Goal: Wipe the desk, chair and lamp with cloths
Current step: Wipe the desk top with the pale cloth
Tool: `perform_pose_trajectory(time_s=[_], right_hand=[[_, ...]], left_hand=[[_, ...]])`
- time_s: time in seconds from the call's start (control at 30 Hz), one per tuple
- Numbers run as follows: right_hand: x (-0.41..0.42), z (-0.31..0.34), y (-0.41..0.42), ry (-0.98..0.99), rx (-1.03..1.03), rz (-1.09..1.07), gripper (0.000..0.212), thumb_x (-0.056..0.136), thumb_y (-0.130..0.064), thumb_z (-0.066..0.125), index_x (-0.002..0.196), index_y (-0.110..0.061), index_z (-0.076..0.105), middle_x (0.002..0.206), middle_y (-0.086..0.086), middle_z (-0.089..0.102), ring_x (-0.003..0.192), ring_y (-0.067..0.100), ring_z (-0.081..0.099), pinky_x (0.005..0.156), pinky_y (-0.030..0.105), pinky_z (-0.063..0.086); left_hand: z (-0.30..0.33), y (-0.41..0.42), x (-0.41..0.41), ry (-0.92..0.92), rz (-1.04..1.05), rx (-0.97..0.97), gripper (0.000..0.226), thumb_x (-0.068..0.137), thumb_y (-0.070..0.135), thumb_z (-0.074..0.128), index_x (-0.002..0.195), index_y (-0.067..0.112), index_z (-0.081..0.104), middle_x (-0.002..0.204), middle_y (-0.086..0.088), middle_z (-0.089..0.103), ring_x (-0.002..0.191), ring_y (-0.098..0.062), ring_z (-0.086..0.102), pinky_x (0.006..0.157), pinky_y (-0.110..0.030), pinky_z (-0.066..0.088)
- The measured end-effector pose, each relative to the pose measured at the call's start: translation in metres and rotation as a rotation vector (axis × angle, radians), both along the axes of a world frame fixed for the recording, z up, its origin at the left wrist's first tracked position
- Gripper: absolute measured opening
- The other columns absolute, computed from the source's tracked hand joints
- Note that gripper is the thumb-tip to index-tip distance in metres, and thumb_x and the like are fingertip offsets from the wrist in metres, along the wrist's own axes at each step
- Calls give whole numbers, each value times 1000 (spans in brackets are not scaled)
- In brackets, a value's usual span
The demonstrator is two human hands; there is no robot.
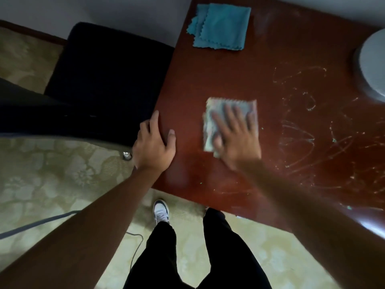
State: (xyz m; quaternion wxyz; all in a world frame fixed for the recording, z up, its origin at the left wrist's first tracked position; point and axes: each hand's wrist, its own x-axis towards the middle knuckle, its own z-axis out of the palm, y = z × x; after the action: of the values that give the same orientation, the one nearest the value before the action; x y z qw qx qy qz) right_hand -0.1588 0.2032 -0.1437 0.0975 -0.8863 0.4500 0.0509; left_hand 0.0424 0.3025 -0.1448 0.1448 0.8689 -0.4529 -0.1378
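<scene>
The head camera looks straight down on a reddish-brown worktop (229,76) with two cloths on it and two hands at work. The right hand (235,134) lies flat and spread, palm down, pressing on a pale, faintly multicoloured cloth (210,117) near the middle of the worktop; its fingers are extended rather than curled, and the hand is slightly blurred. The left hand (154,142) rests open on the worktop's left edge, thumb on the top surface and fingers draped over the side, gripping no cloth. The second cloth, a blue cloth (223,26) folded into layers with zigzag edges, lies well apart from both hands near the far edge. To the right of the pale cloth the surface carries many thin whitish streaks (308,132) in loops and scribbles. One grey rounded lamp base (373,65) is cut off at the right border. One dark chair (104,80) stands just beside the worktop's left side. Below, two legs in black trousers (218,247) and one white shoe (160,211) stand on a patterned floor (52,174), where a thin cable (135,249) trails.
</scene>
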Motion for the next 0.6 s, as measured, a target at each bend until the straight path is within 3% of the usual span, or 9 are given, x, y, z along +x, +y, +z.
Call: perform_pose_trajectory(time_s=[0.07,0.13,0.27,0.4,0.53,0.6], right_hand=[[12,-2,-25,-3,-19,-180,60,100,-45,15,158,-32,14,166,7,12,154,28,5,123,53,2],[28,-3,-3,7,-57,-202,60,100,-43,14,159,-31,12,166,7,13,154,29,6,123,54,2],[39,1,123,-2,-6,125,56,104,-45,17,158,-32,14,166,5,14,154,29,8,122,56,8],[35,5,92,129,-3,293,56,104,-50,8,158,-34,2,167,3,7,154,27,3,123,55,1],[51,6,6,57,18,-192,55,105,-50,13,158,-36,5,168,4,4,154,25,-2,122,48,-5],[74,3,14,50,-13,-230,56,105,-50,13,158,-35,6,167,4,5,154,25,-2,122,49,-4]], left_hand=[[1,-1,1,102,67,-45,64,95,45,48,150,18,30,138,-13,49,112,-36,59,81,-46,50],[1,-2,4,201,149,-87,63,94,46,45,150,20,31,142,-9,49,113,-36,59,85,-45,47],[2,3,9,256,127,-131,65,91,49,43,149,22,35,146,-6,47,117,-36,58,89,-42,45],[0,4,10,278,89,-140,68,90,52,41,149,19,34,147,-7,46,118,-36,58,91,-43,46],[1,2,8,315,108,-161,72,90,58,34,148,17,36,148,-6,46,120,-35,57,92,-43,46],[0,2,8,317,114,-179,72,90,60,34,147,17,38,147,-6,46,121,-34,57,91,-42,45]])
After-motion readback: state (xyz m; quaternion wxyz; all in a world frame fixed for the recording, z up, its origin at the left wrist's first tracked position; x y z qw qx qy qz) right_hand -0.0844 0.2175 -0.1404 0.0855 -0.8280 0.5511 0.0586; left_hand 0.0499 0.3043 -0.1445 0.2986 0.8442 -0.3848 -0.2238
